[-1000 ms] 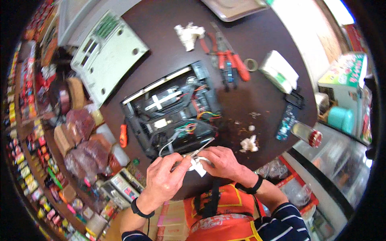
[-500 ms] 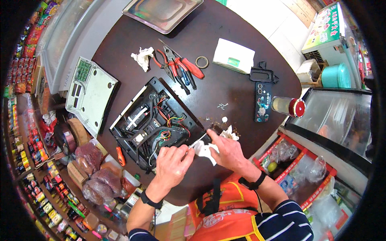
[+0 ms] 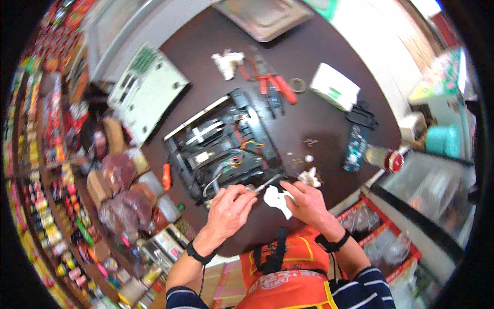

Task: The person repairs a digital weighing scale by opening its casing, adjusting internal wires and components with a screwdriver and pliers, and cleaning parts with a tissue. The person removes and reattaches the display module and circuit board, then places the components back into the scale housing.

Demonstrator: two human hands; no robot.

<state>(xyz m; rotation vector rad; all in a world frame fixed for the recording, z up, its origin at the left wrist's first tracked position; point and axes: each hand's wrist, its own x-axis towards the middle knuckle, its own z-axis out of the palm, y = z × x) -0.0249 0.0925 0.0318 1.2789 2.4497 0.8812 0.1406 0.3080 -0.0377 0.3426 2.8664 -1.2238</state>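
Note:
My left hand is closed on a thin grey metal strip, which sticks out to the right past the fingertips. A crumpled white tissue is pinched in my right hand, just below the strip's free end. Both hands are over the near edge of an opened electronic device, a black frame with coloured wires and a pale side edge. Its pale cover-like panel, with a green circuit board, lies to the left. Blur hides the strip's exact kind.
Red-handled pliers, a tape ring and crumpled tissue lie beyond the device. A tissue pack, phone and red-lidded jar stand right. An orange-handled tool lies left; a metal tray at the far edge.
The head view has shifted, so the table's things sit farther right in the picture. My right hand and tissue have moved apart from my left hand, and more of the strip shows.

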